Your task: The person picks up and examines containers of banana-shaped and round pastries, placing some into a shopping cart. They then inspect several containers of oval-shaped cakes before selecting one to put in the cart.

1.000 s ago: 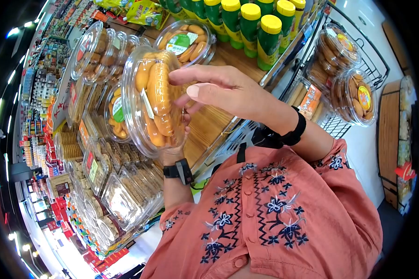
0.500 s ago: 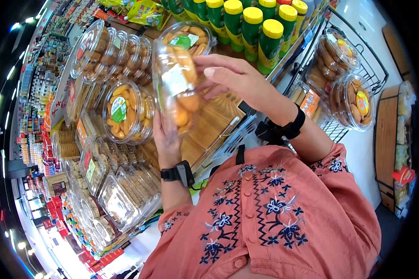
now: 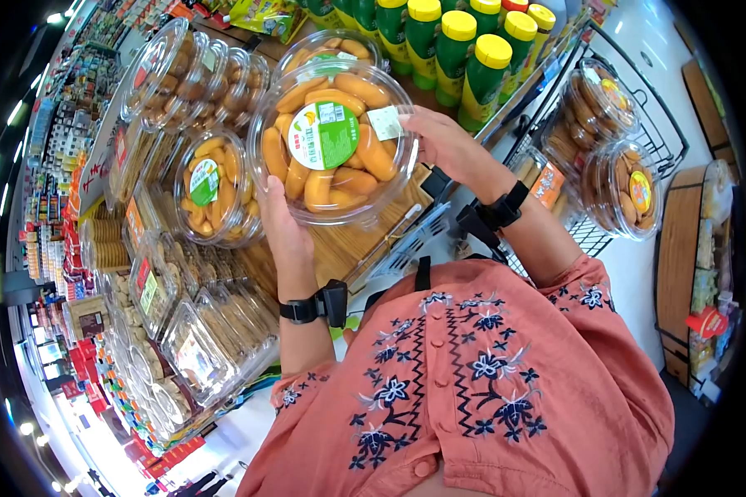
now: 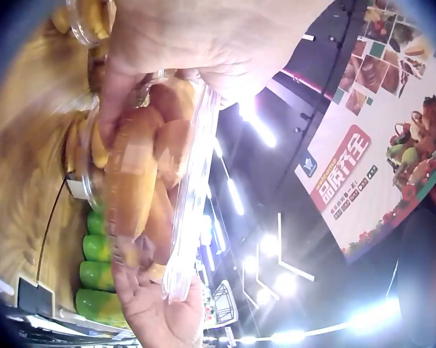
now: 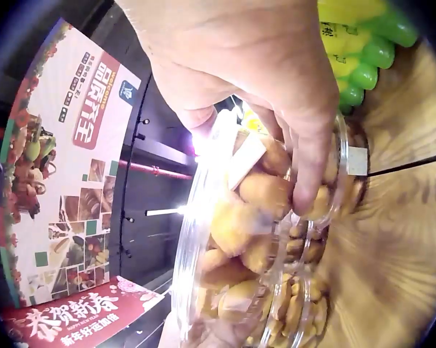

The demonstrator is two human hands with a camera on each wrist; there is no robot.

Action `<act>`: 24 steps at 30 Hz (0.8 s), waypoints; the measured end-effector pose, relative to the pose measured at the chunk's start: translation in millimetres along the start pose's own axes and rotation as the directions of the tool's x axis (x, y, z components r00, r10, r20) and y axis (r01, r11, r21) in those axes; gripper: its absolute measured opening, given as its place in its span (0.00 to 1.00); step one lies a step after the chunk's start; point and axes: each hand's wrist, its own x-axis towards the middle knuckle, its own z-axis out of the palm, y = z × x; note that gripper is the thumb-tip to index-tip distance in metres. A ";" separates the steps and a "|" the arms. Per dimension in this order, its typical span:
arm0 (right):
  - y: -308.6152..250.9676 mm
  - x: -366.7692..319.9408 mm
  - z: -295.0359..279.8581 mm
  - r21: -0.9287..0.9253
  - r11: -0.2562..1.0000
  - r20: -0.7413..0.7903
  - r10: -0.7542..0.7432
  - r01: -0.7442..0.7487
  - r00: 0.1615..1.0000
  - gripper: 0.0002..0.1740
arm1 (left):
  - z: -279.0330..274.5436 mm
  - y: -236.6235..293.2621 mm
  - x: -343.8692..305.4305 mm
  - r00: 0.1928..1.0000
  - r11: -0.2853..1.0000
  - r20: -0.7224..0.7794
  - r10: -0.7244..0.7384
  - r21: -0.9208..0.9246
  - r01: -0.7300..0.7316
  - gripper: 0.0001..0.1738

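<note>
A round clear plastic container of banana-shaped pastries (image 3: 356,157) is held up over the wooden shelf, its lid and green-and-white label facing the head camera. My left hand (image 3: 288,232) grips its lower left side, the fingers mostly hidden behind it. On the right edge my right hand (image 3: 449,147) holds the rim, thumb beside a small white sticker. In the right wrist view the fingers (image 5: 308,170) bend over the container's side. Seen from the left wrist, pastries (image 4: 134,170) fill the container between the two hands.
Similar pastry containers (image 3: 213,186) stand left of and behind the held one. Boxed biscuits (image 3: 220,331) are stacked nearer. Green bottles with yellow caps (image 3: 481,83) line the back of the wooden shelf (image 3: 331,248). At the right, a wire cart (image 3: 593,228) holds several pastry packs.
The container has turned from nearly edge-on until its labelled lid faces the head camera. My right hand, loose-fingered beside it before, now holds its right rim. My left hand keeps its hold.
</note>
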 end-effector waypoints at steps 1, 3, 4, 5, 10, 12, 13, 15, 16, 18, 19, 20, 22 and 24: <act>1.8 1.4 -2.7 0.001 1.000 -0.003 -0.003 0.003 1.000 0.20 | 1.2 0.8 0.0 1.000 1.000 0.002 0.013 0.015 -0.013 0.28; 3.4 1.0 -6.5 0.005 1.000 -0.003 0.013 -0.013 1.000 0.20 | 2.2 0.6 -0.2 0.999 0.999 0.011 0.032 0.031 -0.032 0.29; 3.7 0.6 -6.6 0.007 1.000 -0.003 0.022 -0.022 1.000 0.20 | 2.0 0.4 -0.4 0.999 0.999 0.016 0.038 0.033 -0.038 0.30; 4.3 1.0 -6.4 0.013 1.000 -0.007 0.018 -0.018 1.000 0.19 | 1.7 0.5 -0.5 0.999 0.998 0.021 0.045 0.035 -0.045 0.30; 7.4 1.6 -4.7 0.021 1.000 -0.025 0.015 -0.014 1.000 0.17 | 1.9 1.3 -1.4 0.999 0.997 0.014 0.049 0.060 -0.050 0.28; 13.6 4.1 -10.1 0.021 1.000 0.004 0.013 -0.013 1.000 0.18 | -2.3 -1.5 -0.5 0.999 0.995 0.008 0.048 0.086 -0.048 0.27; 15.9 5.5 -12.5 0.020 1.000 0.019 0.013 -0.013 1.000 0.18 | -6.9 -4.1 0.7 0.999 0.994 0.004 0.042 0.102 -0.042 0.27; 16.9 1.0 -12.9 -0.018 0.999 0.008 0.045 -0.045 0.999 0.19 | -14.1 -8.0 4.4 1.000 0.996 0.007 0.001 0.089 -0.002 0.28; 14.3 -2.6 -11.9 -0.043 0.997 0.001 0.057 -0.057 0.998 0.20 | -18.1 -8.0 3.7 0.999 0.998 0.018 -0.036 0.060 0.035 0.28; 11.7 -8.7 -16.5 -0.066 0.986 0.005 0.155 -0.155 0.988 0.21 | -26.6 -10.8 4.0 0.993 0.994 0.038 -0.110 0.019 0.109 0.29; 7.9 -12.6 -18.6 -0.078 0.975 0.012 0.211 -0.209 0.977 0.21 | -31.9 -12.1 4.0 0.988 0.989 0.045 -0.148 0.010 0.148 0.28; 5.6 -16.0 -19.8 -0.088 0.960 0.017 0.267 -0.265 0.963 0.22 | -35.6 -13.5 3.1 0.981 0.982 0.051 -0.188 0.005 0.188 0.28; 12.7 -18.0 -25.0 -0.063 0.961 0.027 0.270 -0.268 0.963 0.21 | -34.1 -11.2 0.7 0.968 0.972 0.095 -0.233 0.023 0.232 0.28; 18.2 -17.7 -30.5 -0.050 0.958 0.045 0.284 -0.282 0.958 0.21 | -37.2 -15.8 3.9 0.950 0.960 0.138 -0.282 0.046 0.278 0.30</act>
